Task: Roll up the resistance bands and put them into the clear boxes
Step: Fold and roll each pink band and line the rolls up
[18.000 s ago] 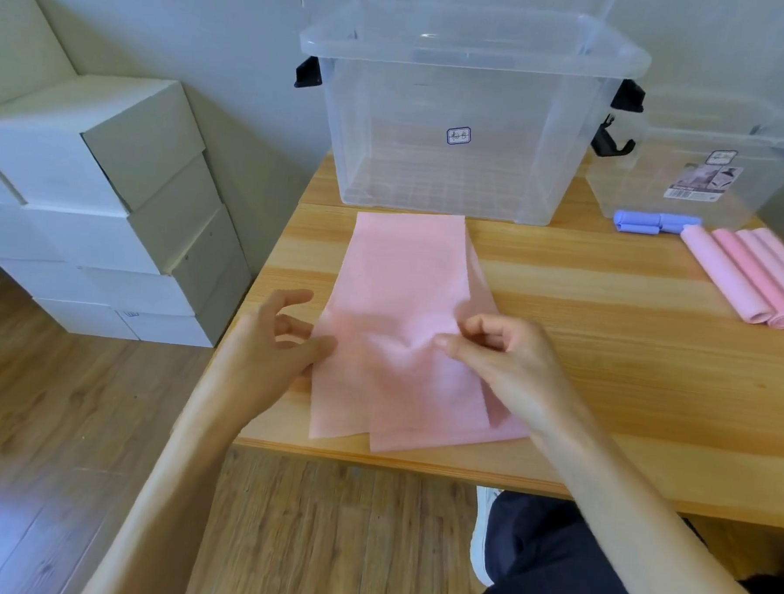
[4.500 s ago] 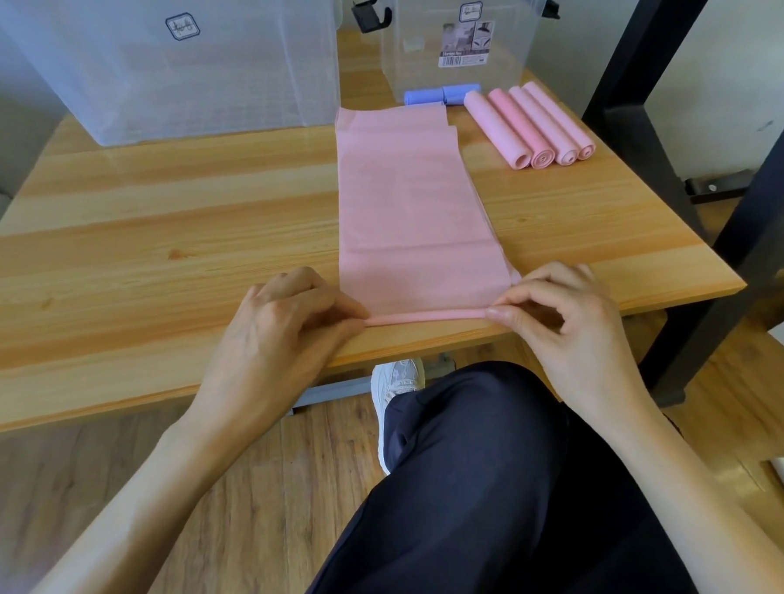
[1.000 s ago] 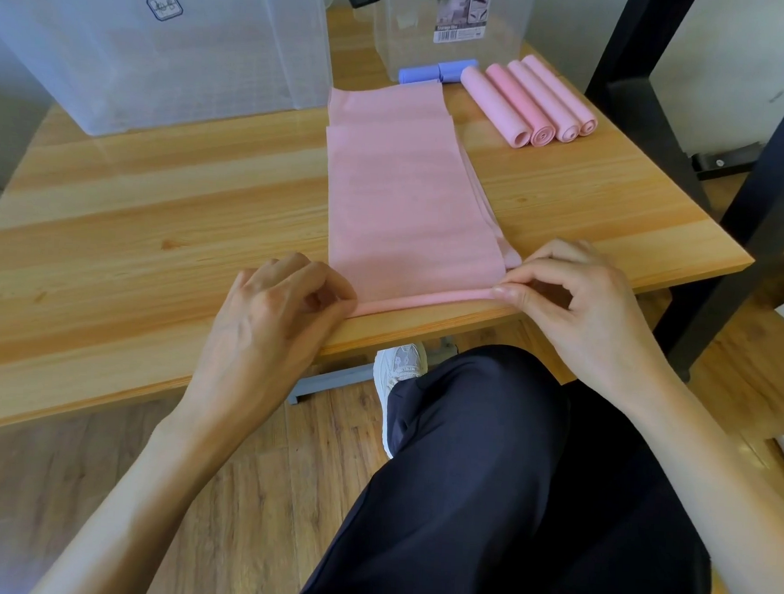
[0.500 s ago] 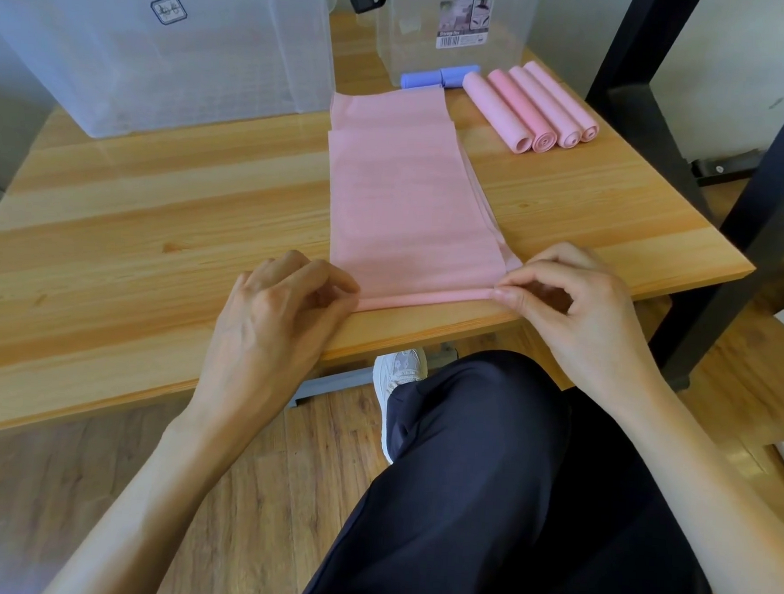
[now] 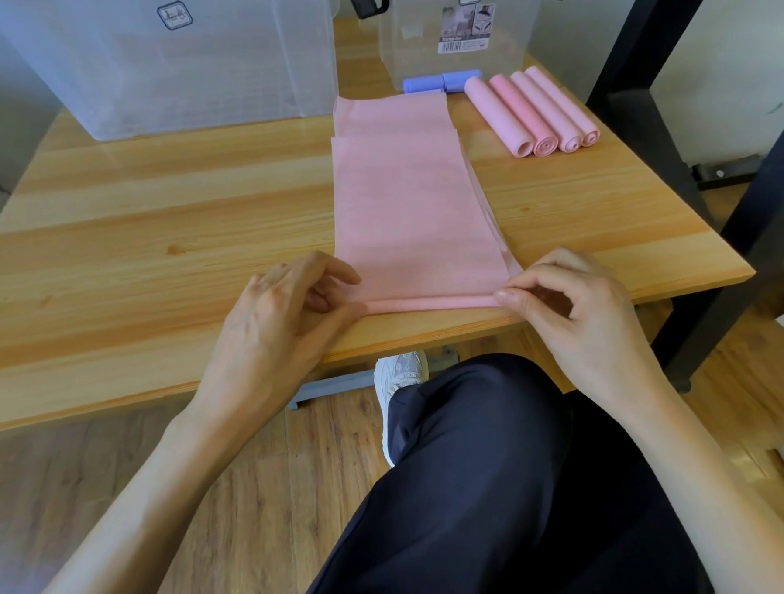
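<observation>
A pink resistance band lies flat and folded on the wooden table, its near end turned into a thin roll at the table's front edge. My left hand pinches the roll's left end. My right hand pinches its right end between thumb and forefinger. Several finished pink rolls lie at the back right, with two blue rolls beside them. A large clear box stands at the back left and a smaller clear box at the back middle.
A black metal frame rises right of the table. My dark-trousered leg and a white shoe are below the front edge, over a wooden floor.
Compared with a second ago the roll at the near end is slightly thicker. My left fingers have lifted and spread a little over the band. Both hands stay at the roll's ends.
</observation>
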Demonstrator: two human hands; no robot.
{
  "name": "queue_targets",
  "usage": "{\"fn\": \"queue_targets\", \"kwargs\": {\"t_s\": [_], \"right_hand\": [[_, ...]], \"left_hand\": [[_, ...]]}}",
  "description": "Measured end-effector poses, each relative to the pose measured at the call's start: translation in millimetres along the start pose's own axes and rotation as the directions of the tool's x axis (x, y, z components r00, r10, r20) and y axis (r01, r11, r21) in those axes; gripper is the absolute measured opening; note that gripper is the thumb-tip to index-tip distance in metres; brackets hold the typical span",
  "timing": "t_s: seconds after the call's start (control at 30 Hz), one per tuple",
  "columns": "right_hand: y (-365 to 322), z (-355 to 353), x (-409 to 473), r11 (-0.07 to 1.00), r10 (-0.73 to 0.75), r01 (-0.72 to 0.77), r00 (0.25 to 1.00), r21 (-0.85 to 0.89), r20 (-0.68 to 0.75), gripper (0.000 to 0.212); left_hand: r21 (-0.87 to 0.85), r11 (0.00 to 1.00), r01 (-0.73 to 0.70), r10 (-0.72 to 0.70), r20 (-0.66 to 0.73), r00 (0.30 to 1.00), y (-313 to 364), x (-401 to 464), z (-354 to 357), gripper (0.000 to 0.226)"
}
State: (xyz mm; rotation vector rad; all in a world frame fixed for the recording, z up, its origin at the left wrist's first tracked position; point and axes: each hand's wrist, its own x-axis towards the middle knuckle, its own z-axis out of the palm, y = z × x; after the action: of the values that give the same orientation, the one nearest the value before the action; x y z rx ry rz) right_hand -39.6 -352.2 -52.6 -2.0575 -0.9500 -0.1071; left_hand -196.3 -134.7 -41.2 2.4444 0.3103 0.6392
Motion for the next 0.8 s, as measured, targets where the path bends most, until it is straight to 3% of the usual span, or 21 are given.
{"fn": "queue_targets", "kwargs": {"t_s": [0.27, 0.53, 0.67, 0.8], "right_hand": [[-1.3, -0.8, 0.7, 0.999, 0.042, -0.041, 0.999, 0.008, -0.016, 0.013], [-1.5, -3.6, 1.4, 1.000, 0.023, -0.022, 1.000, -0.014, 0.017, 0.031], [-1.2, -2.9, 1.4, 0.999, 0.048, -0.048, 0.998, -0.023, 0.026, 0.022], [0.9, -2.5, 0.6, 0.999, 0.049, -0.050, 0.998, 0.019, 0.031, 0.012]], "left_hand": [[0.076, 0.997, 0.010, -0.012, 0.023, 1.000, -4.5, 0.5, 0.0, 0.015], [0.031, 0.999, -0.004, 0.003, 0.030, 1.000, -3.4, -0.4, -2.0, 0.018], [0.086, 0.996, -0.038, 0.032, 0.065, 0.997, -6.4, 0.0, -2.5, 0.010], [0.082, 0.997, 0.004, -0.010, 0.075, 0.997, -6.6, 0.7, -2.8, 0.016]]}}
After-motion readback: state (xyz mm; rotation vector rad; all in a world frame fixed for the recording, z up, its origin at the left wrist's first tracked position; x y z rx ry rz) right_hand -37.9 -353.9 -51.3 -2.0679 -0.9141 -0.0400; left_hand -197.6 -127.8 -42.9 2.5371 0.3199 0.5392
